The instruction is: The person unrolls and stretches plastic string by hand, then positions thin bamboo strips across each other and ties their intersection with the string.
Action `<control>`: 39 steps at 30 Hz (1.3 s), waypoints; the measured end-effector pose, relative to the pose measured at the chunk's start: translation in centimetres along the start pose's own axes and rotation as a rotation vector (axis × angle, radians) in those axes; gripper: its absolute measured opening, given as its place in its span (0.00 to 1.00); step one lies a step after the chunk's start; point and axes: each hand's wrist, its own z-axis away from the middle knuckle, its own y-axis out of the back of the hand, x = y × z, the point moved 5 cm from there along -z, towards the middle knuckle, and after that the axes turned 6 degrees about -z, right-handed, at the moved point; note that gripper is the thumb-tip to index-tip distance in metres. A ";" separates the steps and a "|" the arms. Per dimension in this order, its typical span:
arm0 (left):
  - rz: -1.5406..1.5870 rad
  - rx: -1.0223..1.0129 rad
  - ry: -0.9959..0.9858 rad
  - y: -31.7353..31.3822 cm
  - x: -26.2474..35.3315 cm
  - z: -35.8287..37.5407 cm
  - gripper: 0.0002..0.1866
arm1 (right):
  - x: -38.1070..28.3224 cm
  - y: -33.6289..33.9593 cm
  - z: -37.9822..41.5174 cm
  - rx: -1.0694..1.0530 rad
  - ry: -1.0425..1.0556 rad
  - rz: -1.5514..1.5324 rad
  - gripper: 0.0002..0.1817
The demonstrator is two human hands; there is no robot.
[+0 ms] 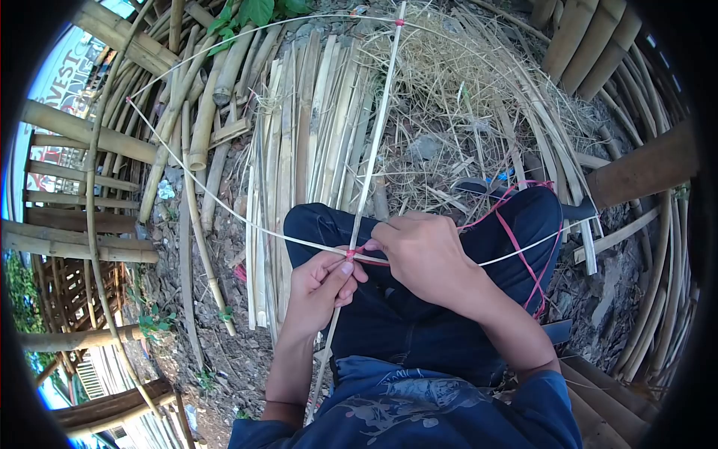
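My left hand (318,288) is closed around the spot where a long bamboo stick (378,135) meets a thin curved bamboo strip (217,202). Pink plastic string (350,255) is wound about that crossing, under my left thumb. Just to the right, my right hand (426,251) pinches the string close to the wrap, its fingertips partly hidden behind the hand. More of the string (511,228) trails across my right knee. Farther up, a red tie (399,22) joins the stick to the curved outer line of the frame, which bends at a left corner (129,99).
Split bamboo slats (299,135) lie in a row ahead of my legs. Dry shavings (456,82) cover the ground beyond. Bamboo poles (82,135) form a structure on the left, and a thick pole (647,168) juts in from the right. A dark blade (580,211) rests near my right knee.
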 end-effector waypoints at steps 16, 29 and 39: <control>-0.130 0.083 -0.041 -1.1 0.0 -0.7 0.12 | -6.8 -4.7 4.7 0.209 0.000 -0.004 0.25; 0.074 0.139 0.011 -1.7 -0.5 -0.7 0.16 | -7.3 -4.3 5.0 0.220 0.027 0.178 0.26; 0.227 -0.054 0.025 -2.7 -0.8 -0.4 0.15 | -6.8 -5.9 5.0 0.123 -0.075 0.255 0.17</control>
